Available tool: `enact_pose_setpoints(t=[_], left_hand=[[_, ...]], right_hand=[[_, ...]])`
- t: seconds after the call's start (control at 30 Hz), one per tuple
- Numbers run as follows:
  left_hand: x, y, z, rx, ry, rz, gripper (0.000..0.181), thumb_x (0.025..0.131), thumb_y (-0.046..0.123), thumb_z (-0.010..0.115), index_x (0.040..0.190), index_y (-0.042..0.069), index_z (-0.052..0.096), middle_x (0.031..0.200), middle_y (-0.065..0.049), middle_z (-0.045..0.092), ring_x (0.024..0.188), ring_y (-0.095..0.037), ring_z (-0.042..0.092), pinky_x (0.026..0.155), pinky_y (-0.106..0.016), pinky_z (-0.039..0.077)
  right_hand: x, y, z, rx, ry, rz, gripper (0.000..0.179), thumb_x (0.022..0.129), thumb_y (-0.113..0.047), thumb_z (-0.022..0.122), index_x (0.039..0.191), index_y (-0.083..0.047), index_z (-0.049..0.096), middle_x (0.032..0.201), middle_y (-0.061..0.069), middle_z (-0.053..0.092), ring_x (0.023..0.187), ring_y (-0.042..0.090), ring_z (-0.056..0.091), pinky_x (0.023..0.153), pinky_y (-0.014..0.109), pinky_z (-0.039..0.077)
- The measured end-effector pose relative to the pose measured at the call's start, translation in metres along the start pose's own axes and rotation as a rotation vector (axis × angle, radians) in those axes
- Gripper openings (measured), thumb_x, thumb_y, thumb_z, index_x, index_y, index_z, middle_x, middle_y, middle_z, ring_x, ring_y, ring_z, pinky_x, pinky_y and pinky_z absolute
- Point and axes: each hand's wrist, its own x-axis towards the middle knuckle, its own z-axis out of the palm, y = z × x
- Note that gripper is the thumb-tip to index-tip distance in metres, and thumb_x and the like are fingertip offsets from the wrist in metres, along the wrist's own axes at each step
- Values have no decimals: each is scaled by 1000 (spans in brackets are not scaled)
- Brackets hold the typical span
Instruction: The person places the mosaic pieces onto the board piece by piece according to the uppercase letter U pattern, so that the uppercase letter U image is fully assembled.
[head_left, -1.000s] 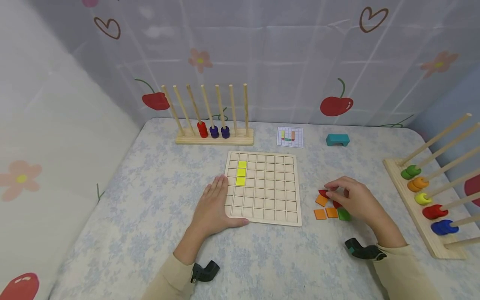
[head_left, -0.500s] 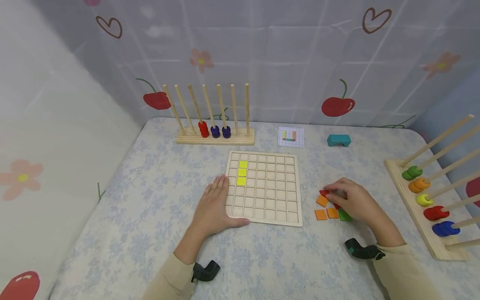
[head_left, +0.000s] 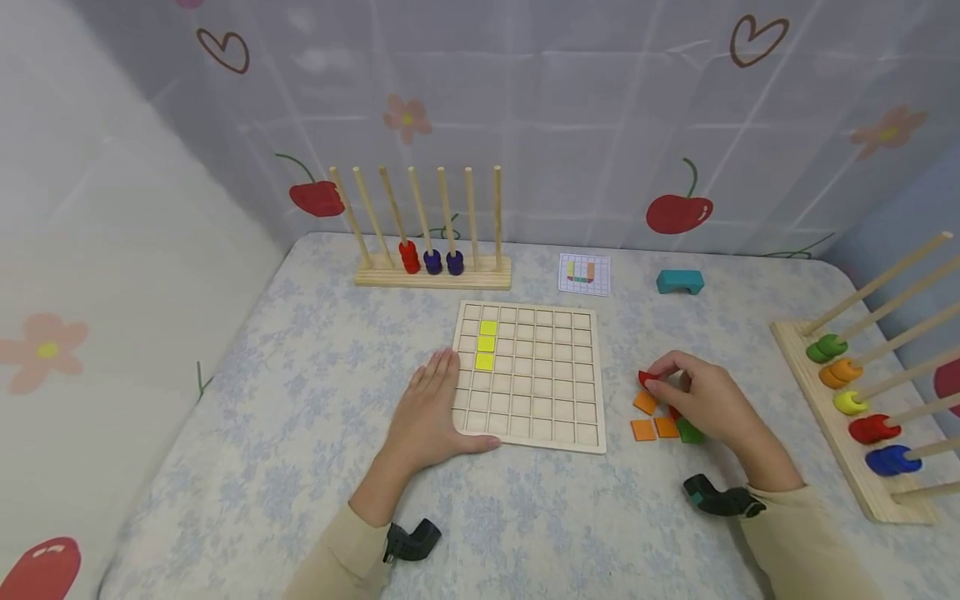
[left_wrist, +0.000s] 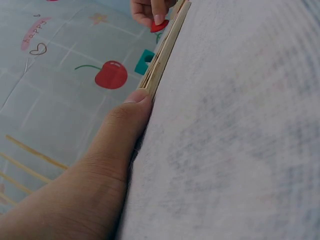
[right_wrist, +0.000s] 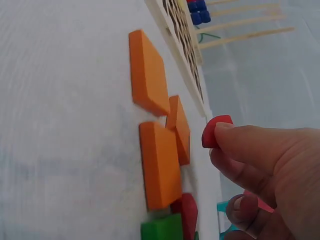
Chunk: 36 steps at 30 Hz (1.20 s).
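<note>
While the left hand [head_left: 427, 417] lies flat at the corner of the wooden board [head_left: 540, 383], the right hand [head_left: 701, 396] pinches a red piece [head_left: 645, 378] between its thumb and a finger. The two hands are well apart from each other. The left hand has its fingers straight along the left edge of the board, and its thumb is stretched along the near edge, touching it. The red piece is to the right of the board, near one of the three orange squares [head_left: 643, 430]. A green piece [head_left: 688, 431] and a second red piece [right_wrist: 187, 215], which is partly hidden, are close to these squares. On the board, three yellow squares [head_left: 486, 343] stand in one line in the second column from the left, from the second row to the fourth. Behind the board there are a printed card [head_left: 584, 275] with a coloured U-shaped pattern, a teal block [head_left: 679, 282] and a peg rack [head_left: 432, 282] with red and dark blue beads. At the far right, another rack [head_left: 798, 358] carries beads in five colours.
</note>
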Motion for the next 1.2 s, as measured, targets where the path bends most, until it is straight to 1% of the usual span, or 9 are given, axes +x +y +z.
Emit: enact_pose_setpoints(t=[0.1,0.33,0.4,0.53,0.67,0.8,0.9,1.03,1.2], left_hand=[[0,0,0,3,-2,0,143,60,93,59,159,7,4,168,-8,5,156,-21,3,127,-44,10],[0,0,1,2,-1,2,142,60,94,57,159,7,4,168,-8,5,157,-21,2,127,-44,10],[0,0,1,-1,-1,3,142,61,94,57,159,7,4,168,-9,5,157,-21,2,127,-44,9],[0,0,0,5,-9,-3,142,60,95,56,159,8,3,168,-8,5,156,-20,1,127,-43,9],[0,1,0,11,-14,-11,143,60,96,54,159,8,3,168,-8,5,156,-20,1,127,-43,9],[0,1,-1,14,-11,-6,143,60,97,52,160,8,4,169,-8,6,157,-20,2,127,-43,9],[0,1,-1,15,-12,-1,142,60,98,50,160,8,5,169,-7,6,157,-20,2,127,-43,9],[0,0,0,15,-10,5,142,60,99,49,159,7,5,168,-7,5,157,-20,2,127,-43,9],[0,-1,0,32,-9,12,141,61,99,48,159,7,4,168,-7,4,156,-20,2,127,-43,9]], right_hand=[[4,-10,5,49,3,-13,15,94,-29,70,103,-18,65,71,5,60,56,19,51,48,26,43],[19,-42,28,128,-25,-90,10,92,-28,72,100,-23,67,94,0,67,56,17,45,47,25,39],[24,-52,36,155,-41,-110,9,92,-27,72,99,-24,67,96,-1,68,58,17,45,49,25,39],[32,-77,53,198,-75,-148,6,92,-25,72,97,-24,68,94,-3,69,59,18,47,52,26,41],[40,-101,71,230,-114,-176,5,92,-26,72,94,-25,68,91,-6,69,59,18,50,53,27,44],[47,-120,89,250,-132,-199,5,91,-27,74,91,-26,69,87,-8,69,65,16,56,58,28,48],[51,-130,101,252,-134,-212,5,90,-28,74,90,-26,69,85,-10,69,73,13,60,65,28,49],[55,-140,113,242,-118,-224,5,90,-26,74,90,-25,70,83,-12,69,76,10,62,70,28,50],[58,-147,122,194,-91,-219,4,90,-25,74,91,-25,70,82,-13,69,75,6,61,71,27,49]])
